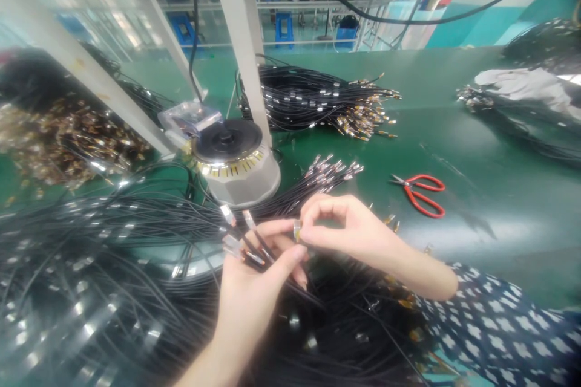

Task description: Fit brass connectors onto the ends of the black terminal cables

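Several black cables point(262, 247) with shiny metal connector ends pass through my left hand point(258, 284), whose fingers are closed round them. Their ends fan out above the thumb toward the upper left. My right hand point(349, 227) pinches a small metal connector piece point(297, 229) with a yellowish part between thumb and forefinger, close to the left fingertips. Whether a cable is attached to that piece I cannot make out. Behind the hands lies a bundle of black cables point(313, 181) with silvery ends. More loose black cables point(136, 314) spread beneath and left of the hands.
A round grey device with a black top point(231, 163) stands beside a white post point(240, 30). Red-handled cutters point(422, 193) lie on the green table point(490, 193). Cable bundles point(308, 97) sit farther back, with a brownish connector heap point(68, 139) at left and a white cloth point(526, 87) at right.
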Demonstrator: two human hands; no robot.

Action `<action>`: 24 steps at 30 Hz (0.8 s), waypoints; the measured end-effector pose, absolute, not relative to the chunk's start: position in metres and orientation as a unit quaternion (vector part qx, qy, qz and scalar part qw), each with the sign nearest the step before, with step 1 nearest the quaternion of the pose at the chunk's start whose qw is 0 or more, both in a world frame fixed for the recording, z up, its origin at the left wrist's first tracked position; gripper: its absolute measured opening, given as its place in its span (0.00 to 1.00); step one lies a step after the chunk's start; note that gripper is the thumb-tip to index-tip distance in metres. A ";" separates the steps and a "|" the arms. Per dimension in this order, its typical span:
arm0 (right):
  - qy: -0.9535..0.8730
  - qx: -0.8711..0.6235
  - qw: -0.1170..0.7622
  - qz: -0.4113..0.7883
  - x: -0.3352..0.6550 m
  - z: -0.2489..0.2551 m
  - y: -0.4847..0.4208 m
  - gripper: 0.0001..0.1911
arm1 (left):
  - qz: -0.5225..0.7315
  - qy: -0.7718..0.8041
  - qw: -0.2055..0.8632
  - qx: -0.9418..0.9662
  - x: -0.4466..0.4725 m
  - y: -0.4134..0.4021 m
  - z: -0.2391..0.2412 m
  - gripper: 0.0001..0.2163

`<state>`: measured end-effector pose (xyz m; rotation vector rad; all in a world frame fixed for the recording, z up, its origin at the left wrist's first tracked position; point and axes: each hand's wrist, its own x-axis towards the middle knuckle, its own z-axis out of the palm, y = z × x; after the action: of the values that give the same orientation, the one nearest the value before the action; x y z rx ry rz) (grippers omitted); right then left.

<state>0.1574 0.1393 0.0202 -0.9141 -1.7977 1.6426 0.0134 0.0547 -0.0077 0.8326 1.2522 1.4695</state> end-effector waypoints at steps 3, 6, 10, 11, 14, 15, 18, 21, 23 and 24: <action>-0.681 -0.343 0.272 0.587 0.157 0.021 0.139 0.06 | 0.605 0.515 0.499 0.345 0.013 0.054 -0.009 0.11; -0.689 -0.359 0.274 0.567 0.156 0.022 0.137 0.06 | 0.609 0.508 0.501 0.347 0.013 0.054 -0.011 0.11; -0.701 -0.364 0.281 0.545 0.155 0.023 0.134 0.06 | 0.621 0.496 0.511 0.327 0.014 0.056 -0.010 0.09; -0.705 -0.360 0.285 0.540 0.155 0.023 0.134 0.06 | 0.626 0.493 0.514 0.316 0.014 0.057 -0.009 0.08; -0.705 -0.343 0.284 0.552 0.155 0.022 0.135 0.06 | 0.640 0.484 0.528 0.279 0.014 0.060 -0.006 0.07; -0.698 -0.339 0.279 0.565 0.156 0.021 0.136 0.07 | 0.639 0.481 0.535 0.271 0.014 0.061 -0.005 0.07; -0.669 -0.336 0.273 0.604 0.157 0.019 0.138 0.09 | 0.630 0.475 0.559 0.256 0.014 0.061 -0.003 0.08; -0.651 -0.337 0.284 0.618 0.158 0.017 0.139 0.10 | 0.623 0.457 0.579 0.260 0.013 0.061 -0.007 0.09; -0.652 -0.338 0.290 0.614 0.158 0.016 0.139 0.10 | 0.616 0.448 0.593 0.261 0.012 0.061 -0.010 0.10; -0.653 -0.340 0.293 0.610 0.158 0.016 0.138 0.10 | 0.611 0.448 0.599 0.258 0.011 0.062 -0.012 0.10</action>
<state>0.1580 0.1381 0.0160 -0.9064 -1.7392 1.6237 0.0112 0.0617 -0.0117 0.5981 1.0383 1.4180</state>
